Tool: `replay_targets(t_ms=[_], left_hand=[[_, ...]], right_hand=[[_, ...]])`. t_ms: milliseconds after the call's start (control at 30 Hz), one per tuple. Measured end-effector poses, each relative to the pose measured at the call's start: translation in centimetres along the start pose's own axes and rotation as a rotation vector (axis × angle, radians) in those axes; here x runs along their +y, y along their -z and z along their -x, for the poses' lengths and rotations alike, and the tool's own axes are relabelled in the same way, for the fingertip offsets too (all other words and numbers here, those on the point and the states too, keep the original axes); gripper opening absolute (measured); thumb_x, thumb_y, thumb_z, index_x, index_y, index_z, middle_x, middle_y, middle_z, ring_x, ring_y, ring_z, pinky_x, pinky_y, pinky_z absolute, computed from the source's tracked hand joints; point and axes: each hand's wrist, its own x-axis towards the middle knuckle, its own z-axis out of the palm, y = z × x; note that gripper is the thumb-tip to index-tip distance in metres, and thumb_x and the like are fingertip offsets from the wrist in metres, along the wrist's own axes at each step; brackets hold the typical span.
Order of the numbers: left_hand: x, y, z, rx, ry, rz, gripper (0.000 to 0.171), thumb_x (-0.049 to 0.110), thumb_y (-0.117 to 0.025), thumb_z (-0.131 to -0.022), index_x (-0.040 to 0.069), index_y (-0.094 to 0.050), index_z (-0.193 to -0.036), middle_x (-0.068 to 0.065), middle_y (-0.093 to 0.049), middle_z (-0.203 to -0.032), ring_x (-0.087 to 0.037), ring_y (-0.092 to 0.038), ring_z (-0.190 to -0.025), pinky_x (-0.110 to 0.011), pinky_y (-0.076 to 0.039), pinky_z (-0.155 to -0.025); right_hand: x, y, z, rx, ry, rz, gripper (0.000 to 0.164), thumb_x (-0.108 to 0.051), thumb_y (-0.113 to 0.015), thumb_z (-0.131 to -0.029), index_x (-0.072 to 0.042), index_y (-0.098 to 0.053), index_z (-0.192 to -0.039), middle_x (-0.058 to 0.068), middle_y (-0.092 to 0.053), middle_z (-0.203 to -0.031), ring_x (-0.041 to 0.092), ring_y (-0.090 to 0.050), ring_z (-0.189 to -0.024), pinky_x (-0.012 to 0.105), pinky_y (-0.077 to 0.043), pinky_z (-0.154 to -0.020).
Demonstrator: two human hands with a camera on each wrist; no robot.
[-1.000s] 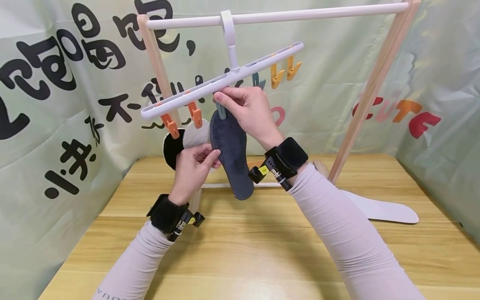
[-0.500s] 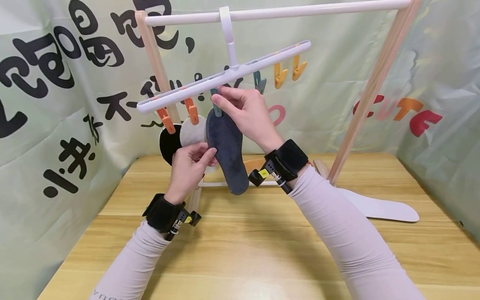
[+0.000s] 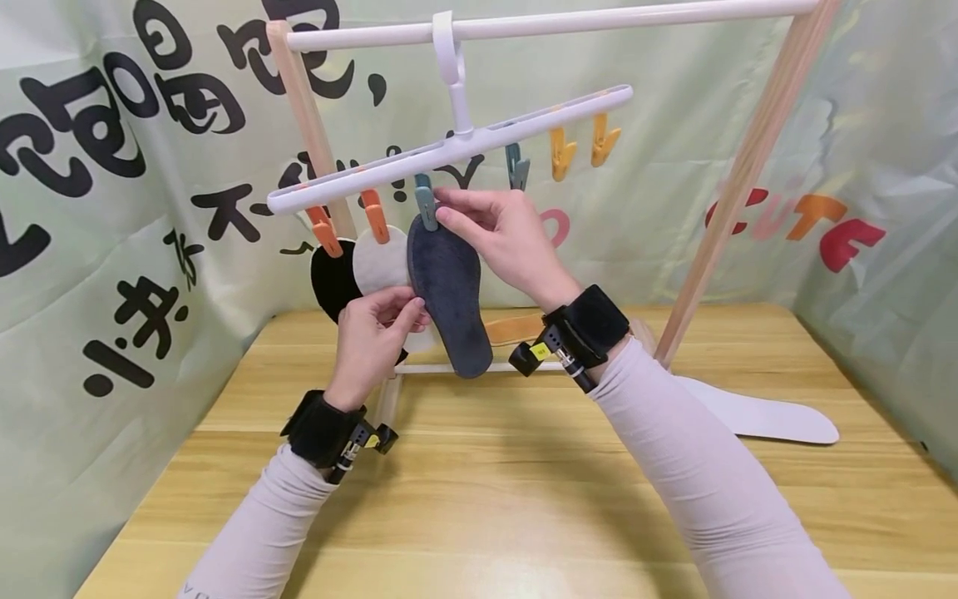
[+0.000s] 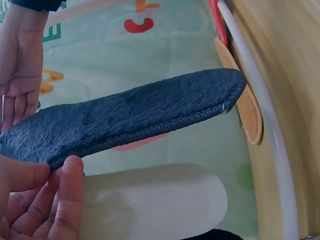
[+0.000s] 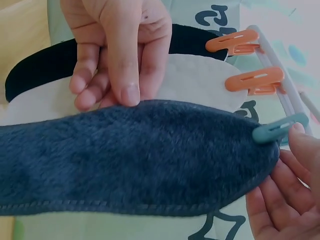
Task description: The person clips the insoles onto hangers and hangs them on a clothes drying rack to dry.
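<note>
A dark blue fuzzy insole (image 3: 449, 291) hangs from a teal clip (image 3: 425, 202) on the white hanger (image 3: 464, 150). My left hand (image 3: 374, 337) pinches the insole's left edge between thumb and fingers. At the clip's right side is my right hand (image 3: 516, 237), thumb tip right at the clip's handle and the other fingers loosely bent. The right wrist view shows the teal clip (image 5: 280, 128) biting the insole's rounded end. Behind hang a white insole (image 3: 380, 259) and a black insole (image 3: 334, 279), each on an orange clip (image 3: 376, 216), partly hidden by the left hand.
The hanger hooks over a white rod (image 3: 599, 23) on a wooden stand (image 3: 748, 175) and tilts down to the left. Another teal clip (image 3: 516, 166) and two yellow clips (image 3: 562, 154) dangle at its right. A white insole (image 3: 771, 414) and a tan insole (image 3: 512, 329) lie behind.
My right hand has drawn slightly right and off the teal clip, which now shows whole. The hanger's left end, the dark insole and my left hand have shifted a little up and left.
</note>
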Motion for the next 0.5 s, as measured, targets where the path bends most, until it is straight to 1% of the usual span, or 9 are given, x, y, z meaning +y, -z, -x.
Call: replay_targets(t_ms=[100,200,367,500], left_hand=[[-0.3,-0.1,0.0,0.010,0.005,0.007,0.013,0.007,-0.074,-0.101,-0.002,-0.079,-0.109,-0.022,-0.081,-0.089,0.001,-0.074,-0.070,-0.017,-0.061,-0.070],[-0.5,-0.1,0.0,0.016,0.010,0.017,0.011,0.007,-0.074,-0.101,-0.001,-0.079,-0.107,-0.021,-0.080,-0.088,-0.001,-0.074,-0.070,-0.018,-0.061,-0.069],[-0.5,0.0,0.2,0.003,0.011,0.043,0.008,0.007,-0.074,-0.100,0.000,-0.078,-0.100,-0.020,-0.080,-0.089,-0.006,-0.075,-0.070,-0.021,-0.062,-0.069],[-0.4,-0.1,0.3,-0.010,0.013,0.033,0.009,0.009,-0.076,-0.100,0.001,-0.078,-0.097,-0.018,-0.079,-0.087,-0.007,-0.074,-0.068,-0.026,-0.063,-0.067]], right_hand=[[0.3,0.3,0.2,-0.012,0.003,0.011,0.035,-0.020,-0.072,-0.105,-0.008,-0.073,-0.138,0.009,-0.075,-0.137,0.018,-0.076,-0.120,0.031,-0.060,-0.103],[0.5,0.7,0.4,-0.023,-0.008,0.025,0.035,-0.019,-0.072,-0.105,-0.007,-0.073,-0.137,0.009,-0.076,-0.136,0.019,-0.077,-0.119,0.032,-0.060,-0.104],[1.1,1.1,0.7,-0.033,-0.019,0.047,0.033,-0.018,-0.073,-0.104,-0.006,-0.075,-0.135,0.010,-0.077,-0.133,0.021,-0.077,-0.118,0.034,-0.060,-0.104],[1.5,1.5,1.0,-0.031,-0.024,0.057,0.033,-0.019,-0.073,-0.104,-0.006,-0.075,-0.135,0.010,-0.077,-0.132,0.021,-0.078,-0.118,0.034,-0.060,-0.104]])
